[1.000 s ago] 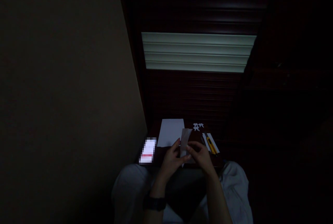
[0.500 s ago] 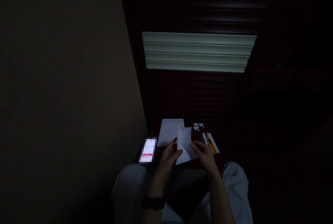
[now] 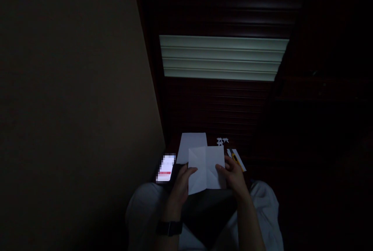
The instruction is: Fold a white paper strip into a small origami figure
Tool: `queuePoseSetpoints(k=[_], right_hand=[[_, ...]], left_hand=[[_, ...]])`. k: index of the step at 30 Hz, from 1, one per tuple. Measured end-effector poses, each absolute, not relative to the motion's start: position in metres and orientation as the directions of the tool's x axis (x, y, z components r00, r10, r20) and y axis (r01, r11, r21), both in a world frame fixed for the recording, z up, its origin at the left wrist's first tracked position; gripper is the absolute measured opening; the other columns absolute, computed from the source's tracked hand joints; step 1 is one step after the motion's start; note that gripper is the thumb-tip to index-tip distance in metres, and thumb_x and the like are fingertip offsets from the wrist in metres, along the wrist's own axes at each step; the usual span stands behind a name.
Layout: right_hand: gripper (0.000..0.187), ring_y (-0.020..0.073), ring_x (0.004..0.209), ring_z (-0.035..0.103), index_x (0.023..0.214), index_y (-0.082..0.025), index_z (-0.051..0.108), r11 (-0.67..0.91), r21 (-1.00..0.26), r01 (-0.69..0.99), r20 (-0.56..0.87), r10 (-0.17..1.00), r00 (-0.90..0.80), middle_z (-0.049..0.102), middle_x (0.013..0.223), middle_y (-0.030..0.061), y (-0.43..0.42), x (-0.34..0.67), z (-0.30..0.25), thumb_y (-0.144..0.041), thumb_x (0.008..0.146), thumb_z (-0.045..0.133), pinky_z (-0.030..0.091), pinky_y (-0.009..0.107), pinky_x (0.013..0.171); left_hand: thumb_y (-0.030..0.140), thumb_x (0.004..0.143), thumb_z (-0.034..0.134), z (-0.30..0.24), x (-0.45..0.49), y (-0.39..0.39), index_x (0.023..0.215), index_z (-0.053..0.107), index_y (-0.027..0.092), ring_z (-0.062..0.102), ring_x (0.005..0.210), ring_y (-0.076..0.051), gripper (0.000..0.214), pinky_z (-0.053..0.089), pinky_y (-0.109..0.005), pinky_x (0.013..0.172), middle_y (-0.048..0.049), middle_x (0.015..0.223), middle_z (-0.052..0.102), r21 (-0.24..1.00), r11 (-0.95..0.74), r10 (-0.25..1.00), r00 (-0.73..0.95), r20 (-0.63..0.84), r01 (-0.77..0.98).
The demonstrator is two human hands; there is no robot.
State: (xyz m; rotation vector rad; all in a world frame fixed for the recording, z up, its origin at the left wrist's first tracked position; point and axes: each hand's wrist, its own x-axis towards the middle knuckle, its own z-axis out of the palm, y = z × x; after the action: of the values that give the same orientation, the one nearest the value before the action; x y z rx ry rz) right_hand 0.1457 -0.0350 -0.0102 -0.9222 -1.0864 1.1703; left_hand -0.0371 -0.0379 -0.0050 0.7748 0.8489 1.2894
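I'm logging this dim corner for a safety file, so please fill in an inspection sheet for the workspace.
Surface: small dark tabletop, dimly lit.
Job's things: creased white paper sheet, unfolded, with a vertical fold near its middle.
Clutter: flat white paper sheet behind it; small jagged white paper cutouts; yellow-and-black utility knife on a white paper strip; bright-screened phone, display pixelated.
Grips: left grip and right grip hold the creased sheet by opposite sides, thumbs on top.
Cables: nothing seen.
Surroundings: plain wall at left; dark slatted panel with a pale slatted band ahead; far right too dark to tell.
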Motion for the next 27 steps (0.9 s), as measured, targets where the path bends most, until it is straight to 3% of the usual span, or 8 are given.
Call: queuePoseSetpoints(k=[4, 9, 20, 27], right_hand=[[0.039, 0.0221, 0.077, 0.064, 0.105, -0.019, 0.054, 0.148, -0.950, -0.276, 0.155, 0.988, -0.004, 0.068, 0.090, 0.0072, -0.040, 0.148, -0.003, -0.032, 0.071, 0.067, 0.049, 0.034, 0.071], [0.043, 0.0249, 0.080, 0.063, 0.102, -0.018, 0.058, 0.106, -0.973, -0.207, 0.125, 0.989, -0.078, 0.068, 0.092, 0.0084, -0.044, 0.151, -0.002, -0.031, 0.064, 0.073, 0.050, 0.034, 0.068], [0.044, 0.0271, 0.084, 0.062, 0.099, -0.015, 0.060, 0.044, -0.971, -0.235, 0.077, 0.988, -0.133, 0.067, 0.094, 0.0108, -0.055, 0.157, 0.001, -0.034, 0.062, 0.073, 0.049, 0.039, 0.073], [0.047, 0.0281, 0.088, 0.061, 0.098, -0.013, 0.062, 0.094, -0.984, -0.150, 0.115, 0.984, -0.138, 0.066, 0.098, 0.0122, -0.055, 0.156, 0.007, -0.034, 0.058, 0.075, 0.047, 0.040, 0.078]], left_hand=[[0.030, 0.066, 0.067, 0.003, -0.039, -0.042, 0.099, 0.062, 0.011, 0.063, 0.085, -0.025, 0.038, 0.048, -0.035, 0.074, -0.0132, 0.098, 0.066, 0.938, 0.074, 0.989, 0.148, -0.025, -0.338], [0.034, 0.067, 0.068, 0.006, -0.041, -0.042, 0.097, 0.063, 0.010, 0.062, 0.087, -0.027, 0.039, 0.048, -0.036, 0.075, -0.0143, 0.100, 0.066, 0.968, 0.068, 0.982, 0.188, -0.022, -0.242], [0.030, 0.067, 0.068, 0.012, -0.041, -0.047, 0.100, 0.062, 0.011, 0.063, 0.085, -0.027, 0.038, 0.048, -0.037, 0.075, -0.0133, 0.098, 0.066, 0.954, 0.090, 0.963, 0.269, -0.010, -0.285], [0.029, 0.066, 0.068, 0.011, -0.042, -0.044, 0.092, 0.065, 0.011, 0.063, 0.079, -0.027, 0.032, 0.049, -0.036, 0.069, -0.0139, 0.094, 0.067, 0.986, 0.047, 0.963, 0.268, -0.003, -0.160]])
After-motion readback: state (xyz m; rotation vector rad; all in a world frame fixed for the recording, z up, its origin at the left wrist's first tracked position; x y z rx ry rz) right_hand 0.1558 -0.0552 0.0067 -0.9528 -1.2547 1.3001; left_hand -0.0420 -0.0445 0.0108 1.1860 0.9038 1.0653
